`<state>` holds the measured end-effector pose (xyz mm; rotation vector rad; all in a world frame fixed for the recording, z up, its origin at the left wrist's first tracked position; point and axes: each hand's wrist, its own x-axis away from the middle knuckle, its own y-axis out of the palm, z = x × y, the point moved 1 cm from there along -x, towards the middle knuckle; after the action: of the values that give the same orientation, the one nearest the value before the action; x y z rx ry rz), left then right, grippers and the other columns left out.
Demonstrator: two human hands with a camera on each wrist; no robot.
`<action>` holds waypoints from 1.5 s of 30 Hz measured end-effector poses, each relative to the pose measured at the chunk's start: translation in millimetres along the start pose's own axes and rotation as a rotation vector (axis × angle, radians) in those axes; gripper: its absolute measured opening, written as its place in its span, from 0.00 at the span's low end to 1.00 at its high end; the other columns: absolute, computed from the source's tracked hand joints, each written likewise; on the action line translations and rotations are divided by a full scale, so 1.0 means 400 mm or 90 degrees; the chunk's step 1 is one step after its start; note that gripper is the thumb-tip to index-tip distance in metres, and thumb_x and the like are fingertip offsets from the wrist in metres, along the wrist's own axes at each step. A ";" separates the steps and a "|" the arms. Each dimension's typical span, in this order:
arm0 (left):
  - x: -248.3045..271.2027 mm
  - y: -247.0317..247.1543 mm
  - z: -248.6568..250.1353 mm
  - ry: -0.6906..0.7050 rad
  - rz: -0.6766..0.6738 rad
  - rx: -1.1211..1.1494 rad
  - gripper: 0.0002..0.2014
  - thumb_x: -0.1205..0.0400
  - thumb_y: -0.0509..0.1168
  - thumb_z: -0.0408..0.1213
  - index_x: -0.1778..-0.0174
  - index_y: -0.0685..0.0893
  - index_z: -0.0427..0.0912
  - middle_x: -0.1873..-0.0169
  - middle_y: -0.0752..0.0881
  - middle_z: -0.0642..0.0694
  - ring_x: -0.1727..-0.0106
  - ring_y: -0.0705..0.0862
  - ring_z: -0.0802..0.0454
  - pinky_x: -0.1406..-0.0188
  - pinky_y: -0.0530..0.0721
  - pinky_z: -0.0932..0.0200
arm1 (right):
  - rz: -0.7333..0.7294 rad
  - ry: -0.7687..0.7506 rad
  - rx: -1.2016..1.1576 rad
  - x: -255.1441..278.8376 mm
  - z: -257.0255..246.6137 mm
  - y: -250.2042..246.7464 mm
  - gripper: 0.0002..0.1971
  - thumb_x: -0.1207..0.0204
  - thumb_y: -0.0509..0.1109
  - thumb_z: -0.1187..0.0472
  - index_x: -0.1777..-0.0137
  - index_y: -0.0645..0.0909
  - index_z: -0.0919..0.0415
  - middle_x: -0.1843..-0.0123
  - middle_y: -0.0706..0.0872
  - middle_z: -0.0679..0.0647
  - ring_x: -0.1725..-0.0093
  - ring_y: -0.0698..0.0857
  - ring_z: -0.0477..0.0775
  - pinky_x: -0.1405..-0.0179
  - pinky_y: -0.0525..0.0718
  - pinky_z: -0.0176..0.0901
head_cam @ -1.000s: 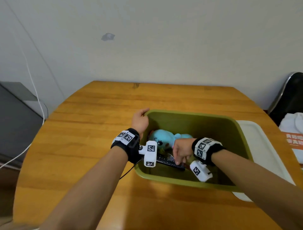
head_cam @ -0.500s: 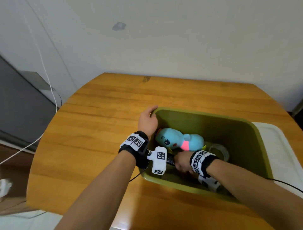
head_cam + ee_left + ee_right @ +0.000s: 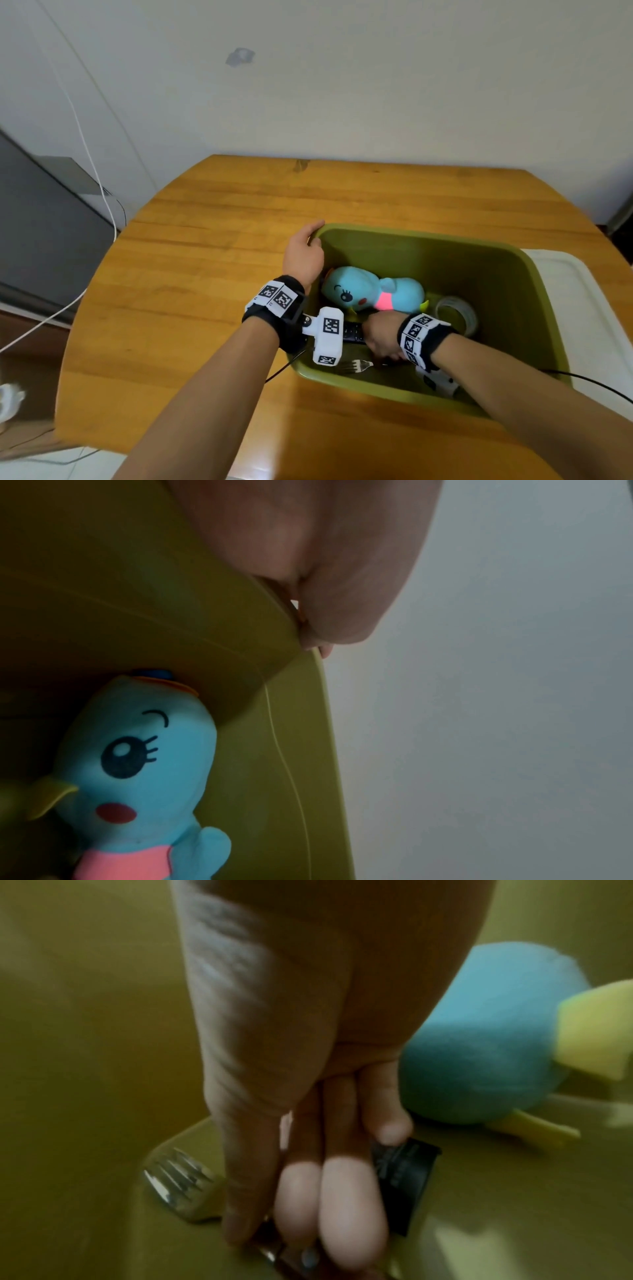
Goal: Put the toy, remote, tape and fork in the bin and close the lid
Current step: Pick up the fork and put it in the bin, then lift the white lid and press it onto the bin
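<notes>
An olive-green bin stands on the wooden table. My left hand grips its far left corner, thumb over the rim. Inside lie a blue plush toy, a clear tape roll and a black remote. My right hand reaches down to the bin floor by the near wall. There its thumb and fingers pinch the handle of a metal fork, whose tines point left. The remote sits just behind those fingers, the toy beyond.
The white lid lies flat on the table to the right of the bin, partly under it. A black cable runs from my right wrist over the lid. A dark cabinet and white cords stand left of the table.
My right hand has sunk lower toward the bin's near wall, and the fork's tines now show on the floor. The left hand has kept its hold on the corner. The view shifted.
</notes>
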<state>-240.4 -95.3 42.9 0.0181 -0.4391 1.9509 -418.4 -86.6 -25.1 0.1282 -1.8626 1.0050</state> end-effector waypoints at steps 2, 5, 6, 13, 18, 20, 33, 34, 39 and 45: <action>0.002 0.001 0.001 -0.005 0.000 0.000 0.22 0.13 0.55 0.28 0.27 0.81 0.51 0.25 0.80 0.46 0.29 0.82 0.40 0.29 0.82 0.44 | -0.006 0.011 -0.018 0.010 0.005 0.003 0.07 0.21 0.69 0.65 0.57 0.88 0.62 0.84 0.80 0.48 0.91 0.75 0.35 0.82 0.76 0.31; 0.002 0.002 -0.001 -0.001 0.002 -0.008 0.22 0.13 0.55 0.28 0.27 0.81 0.51 0.24 0.80 0.46 0.30 0.82 0.32 0.32 0.84 0.46 | -0.007 0.024 -0.077 0.014 0.024 0.003 0.09 0.21 0.73 0.59 0.54 0.90 0.65 0.74 0.88 0.51 0.85 0.81 0.38 0.67 0.89 0.40; 0.001 0.002 -0.001 0.003 0.001 -0.011 0.22 0.13 0.55 0.28 0.27 0.81 0.51 0.24 0.80 0.46 0.34 0.84 0.32 0.38 0.85 0.49 | 0.001 0.023 -0.117 0.020 0.029 -0.004 0.12 0.21 0.75 0.56 0.55 0.90 0.67 0.71 0.91 0.54 0.79 0.87 0.44 0.61 0.93 0.45; -0.020 0.006 -0.011 0.016 0.002 -0.043 0.25 0.16 0.52 0.23 0.26 0.79 0.45 0.32 0.84 0.41 0.67 0.79 0.52 0.64 0.81 0.59 | 0.225 -0.024 -0.410 0.183 0.091 -0.147 0.18 0.21 0.77 0.51 0.52 0.89 0.70 0.64 0.95 0.59 0.66 0.94 0.57 0.75 0.83 0.40; -0.030 0.039 0.051 -0.031 -0.023 -0.145 0.24 0.19 0.55 0.27 0.25 0.74 0.39 0.30 0.81 0.37 0.45 0.85 0.42 0.44 0.84 0.47 | 0.513 -0.037 -0.607 0.407 0.231 -0.212 0.16 0.18 0.74 0.53 0.52 0.87 0.70 0.67 0.93 0.60 0.72 0.90 0.54 0.81 0.78 0.37; -0.035 0.069 0.089 -0.015 -0.057 -0.204 0.25 0.20 0.57 0.33 0.24 0.73 0.40 0.28 0.80 0.38 0.31 0.80 0.38 0.29 0.79 0.41 | 0.630 0.012 -0.667 0.485 0.300 -0.205 0.13 0.17 0.73 0.55 0.52 0.88 0.66 0.68 0.91 0.59 0.74 0.88 0.53 0.80 0.76 0.38; -0.002 0.290 0.158 0.014 -0.141 -0.644 0.26 0.16 0.46 0.50 0.29 0.82 0.51 0.20 0.74 0.39 0.14 0.59 0.38 0.19 0.31 0.27 | 0.695 0.519 -1.022 0.361 0.702 0.234 0.10 0.16 0.69 0.60 0.41 0.83 0.66 0.42 0.91 0.63 0.62 0.85 0.54 0.68 0.78 0.44; -0.004 0.291 0.152 0.024 -0.136 -0.648 0.27 0.16 0.45 0.51 0.27 0.81 0.50 0.19 0.73 0.39 0.14 0.59 0.38 0.19 0.31 0.27 | 0.677 0.542 -1.058 0.345 0.711 0.256 0.11 0.16 0.69 0.61 0.41 0.83 0.67 0.42 0.91 0.63 0.63 0.84 0.53 0.69 0.77 0.44; -0.014 0.293 0.131 0.044 -0.124 -0.662 0.28 0.16 0.44 0.52 0.29 0.82 0.50 0.20 0.73 0.42 0.15 0.61 0.38 0.19 0.32 0.26 | 0.524 0.623 -0.948 0.325 0.744 0.312 0.11 0.17 0.71 0.61 0.50 0.87 0.72 0.44 0.89 0.66 0.68 0.81 0.54 0.75 0.71 0.42; -0.015 0.301 0.124 0.038 -0.111 -0.660 0.25 0.18 0.44 0.50 0.41 0.85 0.47 0.24 0.77 0.42 0.17 0.63 0.38 0.19 0.34 0.26 | 0.449 0.642 -0.803 0.311 0.763 0.318 0.16 0.24 0.78 0.60 0.42 0.88 0.72 0.41 0.90 0.67 0.44 0.88 0.68 0.45 0.88 0.56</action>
<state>-354.3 -157.8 52.1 -0.6378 -1.3036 1.3603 -759.8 -172.5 -55.5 -1.5505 -1.2221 0.0336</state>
